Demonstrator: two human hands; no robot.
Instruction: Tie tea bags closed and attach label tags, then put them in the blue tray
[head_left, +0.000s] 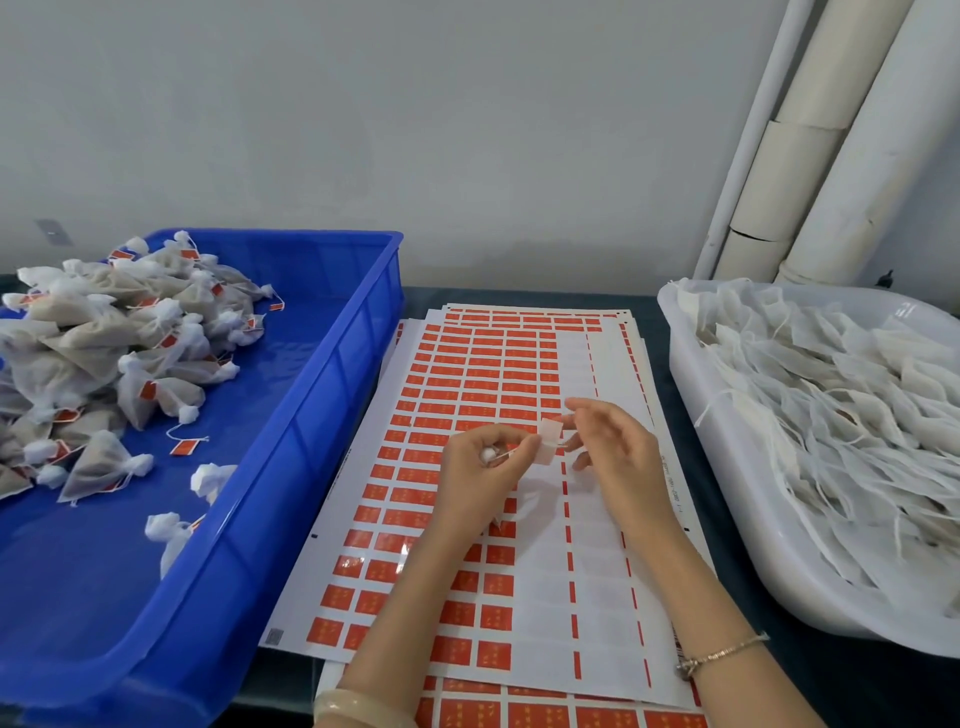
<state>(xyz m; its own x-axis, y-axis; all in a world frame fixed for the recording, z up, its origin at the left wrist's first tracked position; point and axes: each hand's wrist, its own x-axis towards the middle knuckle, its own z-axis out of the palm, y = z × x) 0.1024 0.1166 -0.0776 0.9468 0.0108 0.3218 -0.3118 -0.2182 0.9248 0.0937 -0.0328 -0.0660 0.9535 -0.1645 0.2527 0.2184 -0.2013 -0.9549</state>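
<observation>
**While both hands meet at the tag, the tray waits at nine o'clock**

As your left hand (478, 473) curls round the bunched tea bag (487, 455), its thumb and forefinger pinch the string (511, 453), which runs out of the fist toward three o'clock, tilted slightly up. The label tag (550, 435) sits at the far end of that string, between your hands, just at three o'clock from your left fingertips. Its long axis stands roughly twelve to six, with the pale back facing you.

Your right hand (618, 452) appears to pinch the tag's right edge with thumb and fingertips, the other fingers loosely spread. Whether the tag is already stuck to the string I cannot tell.

All this hangs above the label sheet (467, 384). The blue tray (332, 374) lies at nine o'clock, nearer your left hand, so that hand looks best placed to carry the bag across. The white tub (691, 374) lies at three o'clock.
</observation>
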